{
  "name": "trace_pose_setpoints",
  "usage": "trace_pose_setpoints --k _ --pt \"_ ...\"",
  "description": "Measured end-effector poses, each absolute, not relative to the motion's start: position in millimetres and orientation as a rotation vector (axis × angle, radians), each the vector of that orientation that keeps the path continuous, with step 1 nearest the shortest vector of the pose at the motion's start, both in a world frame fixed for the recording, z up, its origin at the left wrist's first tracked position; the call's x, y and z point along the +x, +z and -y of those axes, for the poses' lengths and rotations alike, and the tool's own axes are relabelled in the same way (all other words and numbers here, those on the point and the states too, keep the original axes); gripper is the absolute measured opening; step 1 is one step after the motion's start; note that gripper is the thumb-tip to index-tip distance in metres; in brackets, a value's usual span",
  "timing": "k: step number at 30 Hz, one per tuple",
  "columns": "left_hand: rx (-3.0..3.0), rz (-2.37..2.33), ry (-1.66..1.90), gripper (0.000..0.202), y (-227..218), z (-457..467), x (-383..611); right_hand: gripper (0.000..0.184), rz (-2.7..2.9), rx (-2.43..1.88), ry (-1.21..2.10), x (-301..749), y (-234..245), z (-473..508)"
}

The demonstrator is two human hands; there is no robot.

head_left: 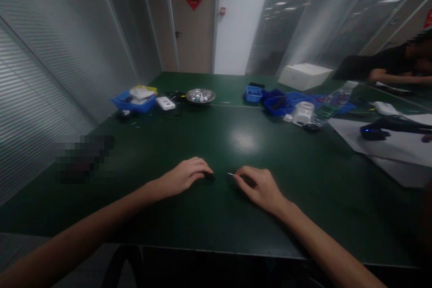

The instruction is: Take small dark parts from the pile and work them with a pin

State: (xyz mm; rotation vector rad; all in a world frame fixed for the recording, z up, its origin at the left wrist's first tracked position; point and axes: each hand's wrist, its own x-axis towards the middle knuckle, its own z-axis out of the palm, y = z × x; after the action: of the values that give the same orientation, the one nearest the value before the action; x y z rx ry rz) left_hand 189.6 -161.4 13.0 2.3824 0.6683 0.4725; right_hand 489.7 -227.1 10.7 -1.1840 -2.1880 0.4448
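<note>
Both my hands rest on the dark green table (216, 144) near its front edge. My left hand (184, 176) lies knuckles up with fingers curled, its fingertips pressed on a small dark object (209, 176) that I cannot name. My right hand (259, 186) is curled too, pinching a thin light pin-like piece (231, 174) whose tip points left toward the left hand. The two hands are a short gap apart.
At the back left stand a blue tray (133, 102) with white items, a white device (165, 103) and a metal bowl (200, 96). Blue bins (276, 102), a white box (304, 75) and a plastic bottle (329, 105) sit back right. White sheets (398, 144) and another person's arm (394, 74) are at right.
</note>
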Motion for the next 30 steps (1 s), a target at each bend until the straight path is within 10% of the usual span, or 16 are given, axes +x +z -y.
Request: trace_pose_setpoints --k 13,30 --pt "2.065 -1.793 0.803 0.038 -5 14 48 0.028 2.210 -1.187 0.455 491 12 227" --pt "1.892 -1.995 0.984 0.021 1 23 35 0.027 2.222 -1.188 0.460 491 12 228"
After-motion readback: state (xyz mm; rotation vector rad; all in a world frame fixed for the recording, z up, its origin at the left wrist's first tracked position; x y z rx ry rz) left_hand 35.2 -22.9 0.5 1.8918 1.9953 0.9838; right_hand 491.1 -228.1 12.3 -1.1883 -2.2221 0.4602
